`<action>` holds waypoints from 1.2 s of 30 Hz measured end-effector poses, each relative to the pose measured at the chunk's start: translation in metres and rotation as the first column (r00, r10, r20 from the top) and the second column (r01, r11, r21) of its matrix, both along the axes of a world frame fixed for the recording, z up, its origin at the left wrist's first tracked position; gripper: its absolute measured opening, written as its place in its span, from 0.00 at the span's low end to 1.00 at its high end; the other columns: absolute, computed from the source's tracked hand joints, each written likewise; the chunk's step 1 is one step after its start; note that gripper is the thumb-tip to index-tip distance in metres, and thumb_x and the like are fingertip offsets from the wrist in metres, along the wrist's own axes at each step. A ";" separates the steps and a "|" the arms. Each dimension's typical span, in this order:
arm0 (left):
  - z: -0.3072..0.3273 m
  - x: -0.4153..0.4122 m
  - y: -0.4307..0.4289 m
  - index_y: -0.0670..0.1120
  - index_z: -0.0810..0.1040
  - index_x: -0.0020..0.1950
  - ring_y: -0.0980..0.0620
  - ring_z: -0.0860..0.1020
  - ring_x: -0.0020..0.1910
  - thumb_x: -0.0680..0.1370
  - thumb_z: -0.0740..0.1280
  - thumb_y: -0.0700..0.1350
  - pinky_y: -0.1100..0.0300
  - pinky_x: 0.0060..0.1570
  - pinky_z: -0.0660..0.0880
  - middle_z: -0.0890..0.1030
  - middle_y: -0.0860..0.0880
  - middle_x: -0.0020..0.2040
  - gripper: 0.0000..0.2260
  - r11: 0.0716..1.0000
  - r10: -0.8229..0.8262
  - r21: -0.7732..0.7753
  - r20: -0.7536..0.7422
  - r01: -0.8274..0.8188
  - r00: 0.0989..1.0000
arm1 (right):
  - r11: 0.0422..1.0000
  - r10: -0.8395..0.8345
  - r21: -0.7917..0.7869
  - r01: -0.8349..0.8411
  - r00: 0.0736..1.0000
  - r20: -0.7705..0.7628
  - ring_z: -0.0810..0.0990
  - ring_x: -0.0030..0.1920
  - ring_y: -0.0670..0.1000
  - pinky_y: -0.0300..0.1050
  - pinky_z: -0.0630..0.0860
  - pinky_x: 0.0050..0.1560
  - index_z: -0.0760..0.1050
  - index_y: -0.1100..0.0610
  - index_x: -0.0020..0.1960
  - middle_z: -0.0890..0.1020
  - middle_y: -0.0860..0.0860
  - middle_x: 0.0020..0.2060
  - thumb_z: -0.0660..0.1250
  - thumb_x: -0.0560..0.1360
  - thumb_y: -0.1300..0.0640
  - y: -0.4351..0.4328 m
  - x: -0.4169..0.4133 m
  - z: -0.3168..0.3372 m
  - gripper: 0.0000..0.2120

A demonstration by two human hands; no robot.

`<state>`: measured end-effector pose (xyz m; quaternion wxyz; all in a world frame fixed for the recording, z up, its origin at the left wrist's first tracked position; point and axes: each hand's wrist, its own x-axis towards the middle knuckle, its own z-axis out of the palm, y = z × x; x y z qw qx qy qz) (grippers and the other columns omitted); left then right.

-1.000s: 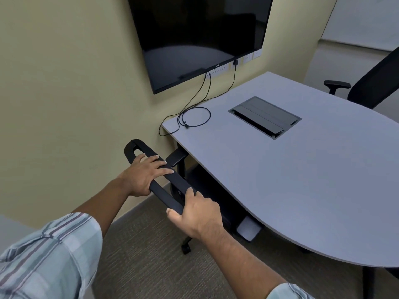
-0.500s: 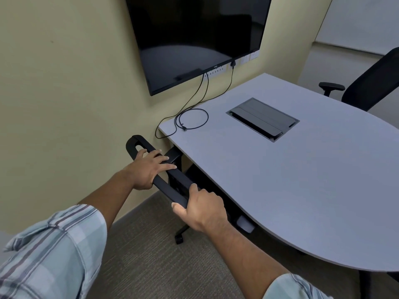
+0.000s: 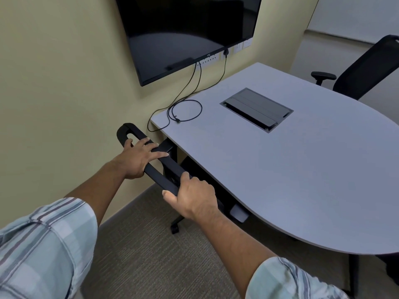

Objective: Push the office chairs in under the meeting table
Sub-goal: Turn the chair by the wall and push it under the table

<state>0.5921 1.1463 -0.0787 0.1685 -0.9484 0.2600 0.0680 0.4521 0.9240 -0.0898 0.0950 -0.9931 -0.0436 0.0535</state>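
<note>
**Chair nearly home under the table**

Over the last second the chair (image 3: 164, 169) has rolled closer to the table (image 3: 302, 180); its seat is now mostly hidden beneath the top and one armrest meets the edge. The left hand (image 3: 138, 158) lies over the backrest's top bar with fingers spread; the right hand (image 3: 194, 199) is wrapped around it. A second chair (image 3: 364, 70) waits across the table, so the job looks unfinished.
</note>
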 end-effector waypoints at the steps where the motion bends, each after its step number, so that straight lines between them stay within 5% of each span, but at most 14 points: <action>1: -0.001 0.000 0.000 0.69 0.50 0.84 0.42 0.49 0.86 0.78 0.73 0.41 0.28 0.75 0.57 0.56 0.49 0.87 0.46 1.000 0.005 -0.002 -0.001 -0.005 1.000 | 1.000 0.000 0.000 0.000 1.000 -0.001 0.82 0.51 0.61 0.57 0.81 0.46 0.67 0.59 0.73 0.82 0.60 0.56 0.49 0.77 0.23 0.000 0.000 0.001 0.44; 10: 0.002 -0.016 -0.005 0.61 0.49 0.87 0.40 0.49 0.87 0.81 0.69 0.38 0.38 0.83 0.55 0.54 0.43 0.88 0.43 0.996 0.086 0.014 0.074 -0.087 0.994 | 0.996 -0.002 -0.087 0.003 1.000 0.017 0.81 0.60 0.63 0.62 0.77 0.60 0.66 0.60 0.75 0.81 0.61 0.63 0.46 0.78 0.21 0.003 -0.005 0.005 0.47; 17: 0.020 -0.041 -0.021 0.45 0.42 0.88 0.39 0.45 0.87 0.82 0.67 0.39 0.38 0.84 0.49 0.47 0.39 0.88 0.42 0.972 0.226 0.070 0.007 -0.226 0.974 | 0.998 0.020 -0.053 -0.022 0.999 -0.048 0.72 0.74 0.64 0.68 0.66 0.74 0.57 0.62 0.82 0.72 0.63 0.75 0.40 0.77 0.20 -0.011 -0.011 0.014 0.54; 24: 0.056 -0.062 -0.057 0.37 0.48 0.86 0.38 0.46 0.86 0.78 0.68 0.48 0.41 0.85 0.46 0.50 0.38 0.87 0.44 0.983 0.183 -0.001 -0.059 -0.183 0.981 | 0.999 -0.005 0.049 0.002 0.998 0.067 0.65 0.78 0.62 0.63 0.64 0.77 0.55 0.62 0.83 0.65 0.61 0.80 0.44 0.82 0.26 -0.071 -0.034 0.034 0.46; 28: 0.072 -0.081 -0.111 0.39 0.46 0.87 0.39 0.43 0.87 0.78 0.66 0.49 0.43 0.85 0.43 0.47 0.39 0.88 0.43 0.985 0.142 -0.091 -0.092 -0.150 0.986 | 0.996 -0.058 0.079 0.047 0.987 0.149 0.61 0.80 0.62 0.61 0.60 0.79 0.51 0.63 0.84 0.59 0.61 0.83 0.49 0.84 0.29 -0.126 -0.055 0.052 0.44; 36: 0.073 -0.129 -0.299 0.39 0.48 0.87 0.42 0.45 0.87 0.83 0.56 0.70 0.46 0.85 0.46 0.49 0.40 0.88 0.45 0.937 -0.053 -0.348 -0.077 0.023 0.996 | 0.958 -0.284 0.096 0.270 0.939 0.193 0.55 0.82 0.62 0.62 0.54 0.80 0.49 0.64 0.84 0.55 0.62 0.84 0.51 0.85 0.31 -0.303 -0.139 0.074 0.44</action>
